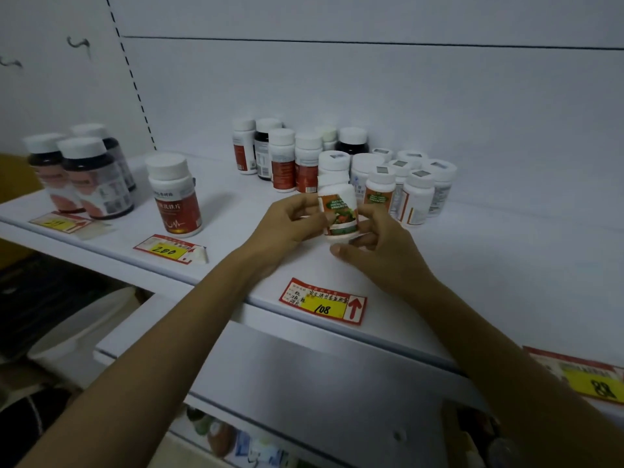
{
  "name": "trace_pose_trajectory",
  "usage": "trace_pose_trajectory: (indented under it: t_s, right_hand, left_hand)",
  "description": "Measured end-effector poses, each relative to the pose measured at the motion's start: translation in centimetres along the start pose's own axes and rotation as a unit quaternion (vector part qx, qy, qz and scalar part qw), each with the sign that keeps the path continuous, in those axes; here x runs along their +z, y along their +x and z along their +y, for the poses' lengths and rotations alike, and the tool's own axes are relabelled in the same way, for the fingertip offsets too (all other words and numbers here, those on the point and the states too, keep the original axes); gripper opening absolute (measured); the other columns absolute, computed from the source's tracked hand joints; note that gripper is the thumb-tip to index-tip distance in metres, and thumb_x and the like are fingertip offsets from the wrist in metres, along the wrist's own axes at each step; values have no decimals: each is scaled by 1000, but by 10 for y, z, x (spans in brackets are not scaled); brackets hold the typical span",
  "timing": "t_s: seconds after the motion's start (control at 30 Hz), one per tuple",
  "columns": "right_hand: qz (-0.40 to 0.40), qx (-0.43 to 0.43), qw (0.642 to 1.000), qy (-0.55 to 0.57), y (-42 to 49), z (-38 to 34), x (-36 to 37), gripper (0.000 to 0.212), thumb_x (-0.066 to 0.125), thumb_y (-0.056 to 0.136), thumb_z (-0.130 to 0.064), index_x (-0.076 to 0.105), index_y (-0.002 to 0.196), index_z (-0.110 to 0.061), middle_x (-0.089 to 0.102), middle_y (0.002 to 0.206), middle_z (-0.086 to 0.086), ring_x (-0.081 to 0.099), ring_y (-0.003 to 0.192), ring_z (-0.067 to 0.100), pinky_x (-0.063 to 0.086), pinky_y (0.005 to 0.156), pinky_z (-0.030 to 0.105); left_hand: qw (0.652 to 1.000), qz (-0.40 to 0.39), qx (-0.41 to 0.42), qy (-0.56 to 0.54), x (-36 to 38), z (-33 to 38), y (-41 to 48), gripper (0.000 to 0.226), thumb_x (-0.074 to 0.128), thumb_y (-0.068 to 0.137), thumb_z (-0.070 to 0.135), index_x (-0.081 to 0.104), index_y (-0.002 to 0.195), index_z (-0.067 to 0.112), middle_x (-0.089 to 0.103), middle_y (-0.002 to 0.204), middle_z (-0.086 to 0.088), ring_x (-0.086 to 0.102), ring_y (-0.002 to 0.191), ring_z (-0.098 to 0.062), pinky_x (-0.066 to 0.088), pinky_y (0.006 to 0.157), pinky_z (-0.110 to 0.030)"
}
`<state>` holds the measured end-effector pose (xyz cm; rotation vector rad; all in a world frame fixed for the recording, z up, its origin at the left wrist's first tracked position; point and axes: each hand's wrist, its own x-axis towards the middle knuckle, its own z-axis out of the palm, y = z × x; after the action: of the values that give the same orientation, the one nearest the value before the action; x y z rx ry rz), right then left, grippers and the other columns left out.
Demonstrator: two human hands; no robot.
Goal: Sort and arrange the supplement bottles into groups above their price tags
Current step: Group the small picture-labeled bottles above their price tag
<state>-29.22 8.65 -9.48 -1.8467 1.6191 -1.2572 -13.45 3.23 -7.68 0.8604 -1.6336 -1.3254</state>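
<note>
A small white bottle with an orange and green label (338,211) is held upright between both hands over the white shelf (489,265). My left hand (287,224) grips its left side and my right hand (374,238) holds its right side and base. It sits above the price tag marked 108 (323,301). Behind it stands a mixed cluster of white-capped bottles (337,160), some red-labelled, some dark. A red-labelled bottle (175,195) stands above the 200 tag (170,248). Three dark bottles (84,173) stand at the far left above another tag (60,222).
A further price tag (587,378) lies at the right front edge of the shelf. Below the shelf's front edge (304,349) a lower level holds more packaged goods (236,440). The white back wall (371,89) closes the shelf behind the bottles.
</note>
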Motion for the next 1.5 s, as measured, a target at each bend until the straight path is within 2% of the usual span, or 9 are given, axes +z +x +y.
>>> trace_pose_trajectory:
  t_s: [0.1,0.23,0.4,0.67,0.77,0.97,1.13,1.33,1.5]
  right_hand:
    - [13,-1,1000,-12,0,0,3,55,74,79,-26,47,125,-12,64,120,5,60,96,9,48,79,15]
    - [14,37,999,5,0,-2,3,54,74,78,-31,48,122,-13,65,115,2,63,94,10,53,80,20]
    - [8,44,999,-19,-1,-8,3,42,70,81,-32,48,115,-21,60,104,-11,60,86,-4,51,72,12]
    - [15,78,996,-44,-3,-17,3,49,75,78,-27,51,118,-12,66,107,2,63,88,11,53,78,24]
    - [51,97,994,-13,-4,-28,3,53,77,76,-18,50,120,-12,63,119,4,62,98,16,52,86,30]
    - [104,65,992,0,-19,-47,-22,58,79,74,-20,49,124,-14,59,124,-1,57,105,14,49,84,22]
    - [103,50,993,0,-52,-46,-77,52,78,74,-21,54,120,-18,63,116,-3,63,98,14,53,81,23]
    - [63,81,993,-54,-113,-13,-155,55,78,73,-25,54,122,-20,62,110,-11,62,95,4,50,70,11]
    - [17,108,991,-73,-141,15,-185,51,80,70,-27,58,116,-21,67,105,-10,65,97,8,55,80,24]
  left_hand:
    - [1000,-7,16,17,0,-3,-1,24,59,87,7,62,110,12,69,100,0,67,87,-6,53,79,-14]
    - [999,-25,23,30,-1,-5,2,21,63,84,8,63,103,17,70,96,5,67,82,-2,52,75,-12]
    - [999,-25,33,19,-4,-10,5,26,68,81,12,63,106,16,69,96,6,68,80,1,51,69,-10]
    - [998,-23,37,37,-6,-10,3,46,76,74,22,61,117,13,68,112,-3,66,100,-16,54,88,-31]
    - [998,-33,60,15,-6,-1,-2,47,78,72,16,60,115,14,67,113,-3,66,98,-13,54,86,-29]
    - [989,-44,134,33,9,28,-11,43,78,71,17,59,109,24,66,110,9,63,102,-8,52,87,-26]
    - [979,-90,172,58,54,50,-22,42,77,73,17,59,110,23,66,108,8,63,98,-7,53,82,-20]
    - [970,-155,161,100,145,50,-41,45,73,77,21,56,118,18,63,113,6,61,95,-3,53,78,-15]
    - [973,-169,118,103,187,33,-53,44,75,75,17,58,116,15,66,112,-3,67,96,-16,56,84,-35]
